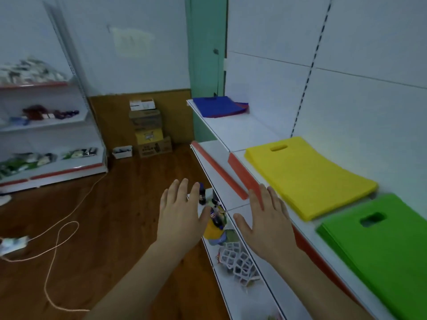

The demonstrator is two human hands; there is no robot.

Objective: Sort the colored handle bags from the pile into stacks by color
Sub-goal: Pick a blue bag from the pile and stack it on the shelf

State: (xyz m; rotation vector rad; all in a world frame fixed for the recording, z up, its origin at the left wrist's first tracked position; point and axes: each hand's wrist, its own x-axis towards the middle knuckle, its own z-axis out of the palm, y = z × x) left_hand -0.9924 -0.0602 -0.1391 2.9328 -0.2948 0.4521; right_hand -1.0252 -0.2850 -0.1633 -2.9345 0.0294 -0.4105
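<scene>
White shelf carries yellow stack, green stack — both hands spread, holding nothing.

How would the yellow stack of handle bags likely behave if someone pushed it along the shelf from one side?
The yellow stack looks like many thin, flat sheets, so the upper layers would probably shear and fan out rather than move together. It lies on a smooth white shelf, so it may slide easily. It is unlikely to tip or roll.

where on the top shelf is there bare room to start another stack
Bare white shelf lies between the blue stack at the far end and the yellow stack. It is crowded nearer you: yellow and the green stack sit almost edge to edge. Both hands hold nothing.
</scene>
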